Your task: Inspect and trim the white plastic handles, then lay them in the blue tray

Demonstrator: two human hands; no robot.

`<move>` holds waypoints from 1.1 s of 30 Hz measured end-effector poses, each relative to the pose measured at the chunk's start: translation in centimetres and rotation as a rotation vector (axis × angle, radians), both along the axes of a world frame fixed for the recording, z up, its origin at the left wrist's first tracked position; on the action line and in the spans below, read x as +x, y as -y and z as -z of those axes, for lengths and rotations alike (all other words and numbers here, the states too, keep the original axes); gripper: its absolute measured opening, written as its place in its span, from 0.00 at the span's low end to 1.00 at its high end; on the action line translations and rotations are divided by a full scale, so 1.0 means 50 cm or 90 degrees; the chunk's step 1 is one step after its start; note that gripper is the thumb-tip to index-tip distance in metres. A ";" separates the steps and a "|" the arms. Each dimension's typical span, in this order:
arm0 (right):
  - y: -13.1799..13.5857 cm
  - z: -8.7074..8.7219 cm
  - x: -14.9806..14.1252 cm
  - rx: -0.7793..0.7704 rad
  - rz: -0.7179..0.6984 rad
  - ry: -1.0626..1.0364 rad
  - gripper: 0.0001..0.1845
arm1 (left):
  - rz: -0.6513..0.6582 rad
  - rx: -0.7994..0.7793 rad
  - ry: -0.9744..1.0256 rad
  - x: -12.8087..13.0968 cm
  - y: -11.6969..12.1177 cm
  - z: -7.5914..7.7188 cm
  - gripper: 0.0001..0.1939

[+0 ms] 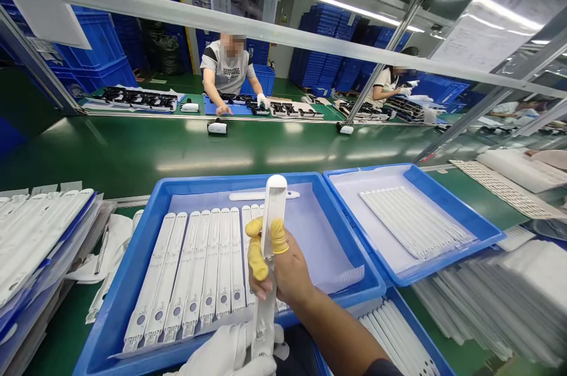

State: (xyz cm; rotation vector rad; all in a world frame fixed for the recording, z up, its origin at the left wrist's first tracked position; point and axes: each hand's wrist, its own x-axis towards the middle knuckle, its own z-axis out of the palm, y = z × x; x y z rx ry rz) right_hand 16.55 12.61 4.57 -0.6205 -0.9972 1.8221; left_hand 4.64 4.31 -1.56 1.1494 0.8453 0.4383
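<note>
A long white plastic strip-shaped part point(276, 202) stands nearly upright in front of me, with a rounded top end. My right hand point(290, 270), with yellow finger cots on some fingers, grips it around the middle. At its lower end my left hand point(221, 352), in a white glove, is closed around it. Below and behind it lies a blue tray point(241, 180) lined with pale sheet, where several like white parts point(192, 270) lie side by side. Another white part point(239, 196) lies crosswise at the tray's far side.
A second blue tray point(414, 172) on the right holds a row of white parts point(416, 222); a third blue tray point(436, 352) is below it. Stacked white parts point(39, 234) stand left. Across the green conveyor point(133, 151), a person point(228, 69) works; black-and-white pieces point(217, 127) sit on it.
</note>
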 end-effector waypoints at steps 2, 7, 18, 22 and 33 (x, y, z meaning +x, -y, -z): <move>0.005 0.005 -0.007 -0.002 -0.011 -0.015 0.27 | -0.011 0.004 -0.005 -0.012 0.006 0.006 0.14; 0.010 -0.003 -0.015 -0.027 -0.025 -0.023 0.30 | -0.016 0.010 -0.010 -0.024 0.014 0.019 0.16; -0.100 -0.086 -0.014 -0.096 0.194 -0.037 0.19 | -0.221 0.089 -0.017 -0.029 0.006 -0.018 0.34; -0.129 -0.090 -0.020 -0.102 0.226 -0.040 0.18 | -0.255 0.070 0.064 -0.021 -0.013 -0.058 0.35; -0.106 -0.066 -0.018 -0.101 0.246 0.000 0.10 | -0.176 -0.039 0.269 -0.017 -0.027 -0.082 0.14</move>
